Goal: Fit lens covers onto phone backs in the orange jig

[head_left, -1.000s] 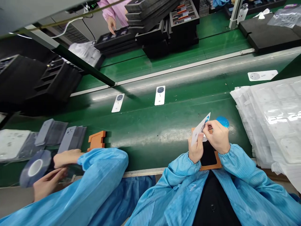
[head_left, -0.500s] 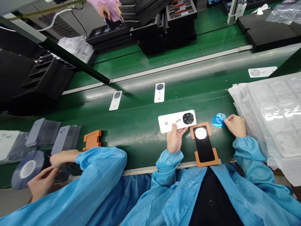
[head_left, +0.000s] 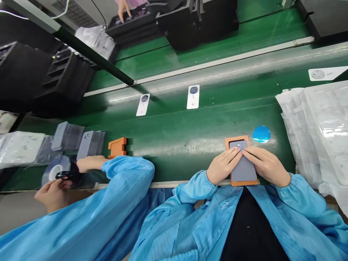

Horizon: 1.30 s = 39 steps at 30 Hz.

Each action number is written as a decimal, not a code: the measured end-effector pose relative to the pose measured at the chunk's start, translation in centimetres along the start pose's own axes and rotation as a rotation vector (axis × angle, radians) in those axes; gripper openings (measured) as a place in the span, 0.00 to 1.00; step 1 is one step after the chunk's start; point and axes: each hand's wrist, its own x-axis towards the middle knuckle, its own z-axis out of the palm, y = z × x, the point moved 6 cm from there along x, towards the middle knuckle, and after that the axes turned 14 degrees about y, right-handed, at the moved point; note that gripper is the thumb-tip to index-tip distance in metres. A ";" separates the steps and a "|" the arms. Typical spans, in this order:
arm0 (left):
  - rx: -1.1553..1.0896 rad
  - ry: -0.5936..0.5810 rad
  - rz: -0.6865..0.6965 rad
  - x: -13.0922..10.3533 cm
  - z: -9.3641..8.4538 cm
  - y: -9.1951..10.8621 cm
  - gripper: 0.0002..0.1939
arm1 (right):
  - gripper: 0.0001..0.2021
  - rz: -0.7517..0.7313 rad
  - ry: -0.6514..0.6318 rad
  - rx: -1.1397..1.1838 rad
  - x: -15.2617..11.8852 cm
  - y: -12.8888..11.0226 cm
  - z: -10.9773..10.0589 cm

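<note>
While black trays (head_left: 202, 27) sit beyond green counter (head_left: 168, 152), L hand (head_left: 223, 166) & R hand (head_left: 269, 166) rest fingers tog. on grey panel (head_left: 244, 170), now on orange jig (head_left: 244, 183); grip unclear. Blue film (head_left: 261, 134) let go.

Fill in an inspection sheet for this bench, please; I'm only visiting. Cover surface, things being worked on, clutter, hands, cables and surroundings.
Surface: green bench, glossy, with a few small specks.
Things being worked on: gray panel lying on an orange frame.
Clutter: blue film beyond the right hand; three white panels farther back; stacked plastic trays at right.
Hands: left hand and right hand both have fingertips on the gray panel.
Cables: white cable and black cable, top left.
Surroundings: co-worker's hands by a roll, left; another person's hand and black trays at the back.
</note>
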 end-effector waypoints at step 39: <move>0.009 -0.166 -0.197 -3.2 2.4 0.3 0.25 | 0.41 0.011 -0.390 -0.118 -2.9 1.0 3.7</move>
